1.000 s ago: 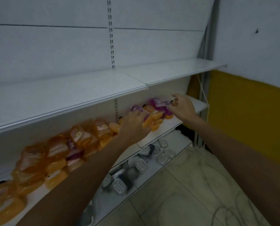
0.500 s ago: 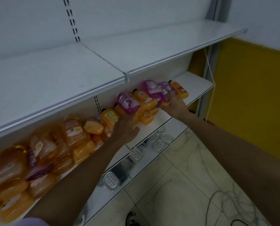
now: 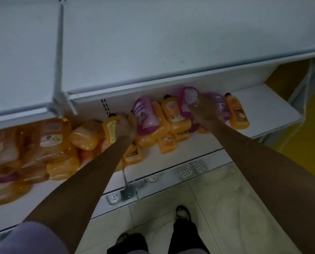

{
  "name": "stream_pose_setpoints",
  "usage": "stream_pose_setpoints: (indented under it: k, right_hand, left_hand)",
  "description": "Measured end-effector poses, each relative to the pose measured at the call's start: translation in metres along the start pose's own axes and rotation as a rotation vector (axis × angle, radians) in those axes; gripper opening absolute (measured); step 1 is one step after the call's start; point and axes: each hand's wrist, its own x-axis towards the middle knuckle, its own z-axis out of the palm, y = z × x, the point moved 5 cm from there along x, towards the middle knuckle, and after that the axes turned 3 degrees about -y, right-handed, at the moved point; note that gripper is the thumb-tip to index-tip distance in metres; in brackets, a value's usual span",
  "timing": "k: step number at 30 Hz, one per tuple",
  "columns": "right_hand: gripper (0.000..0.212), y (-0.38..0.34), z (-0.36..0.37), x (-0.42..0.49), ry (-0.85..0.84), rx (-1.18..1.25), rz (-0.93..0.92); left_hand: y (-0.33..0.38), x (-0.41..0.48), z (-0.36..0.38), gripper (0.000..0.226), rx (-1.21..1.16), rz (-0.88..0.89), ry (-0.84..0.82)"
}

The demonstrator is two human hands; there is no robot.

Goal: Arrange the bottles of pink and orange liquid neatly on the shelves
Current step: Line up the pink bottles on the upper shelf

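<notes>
Nearest, white perforated plastic soap dishes (image 3: 185,172) on lower ledge (image 3: 218,160). Beyond, left hand (image 3: 126,125) curls round glossy orange plastic bottle with yellow label (image 3: 110,130); at 2 o'clock, right hand (image 3: 203,111) grips pink translucent bottle (image 3: 188,98). Risk: slick heaped orange bottles (image 3: 175,123) between could slide off white metal shelf (image 3: 263,109) if jostled.

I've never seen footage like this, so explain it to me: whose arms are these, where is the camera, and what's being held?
No machine here: a person wears a camera on the head, looking forward and down, so both arms are their own. This single view shows white shelves. On the middle shelf lies an untidy pile of orange bottles with a few pink ones. The left hand grips an orange bottle; the right hand grips a pink bottle further right. White soap dishes lie on the shelf below, and the person's feet show at the bottom.
</notes>
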Motion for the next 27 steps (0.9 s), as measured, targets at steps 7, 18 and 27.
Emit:
stream_pose_setpoints:
  k: [7,18,27]
  right_hand:
    - [0.093,0.015,0.014,0.055,-0.18,-0.076,-0.039]
    - [0.104,0.007,0.035,0.078,-0.234,-0.182,-0.097]
    - [0.041,0.006,0.02,0.06,-0.719,1.03,0.206]
  left_hand:
    - [-0.01,0.043,0.037,0.103,-0.238,-0.107,0.033]
    - [0.011,0.031,0.049,0.065,-0.219,-0.26,0.078]
    - [0.0,0.012,0.044,0.062,-0.398,-0.32,0.057]
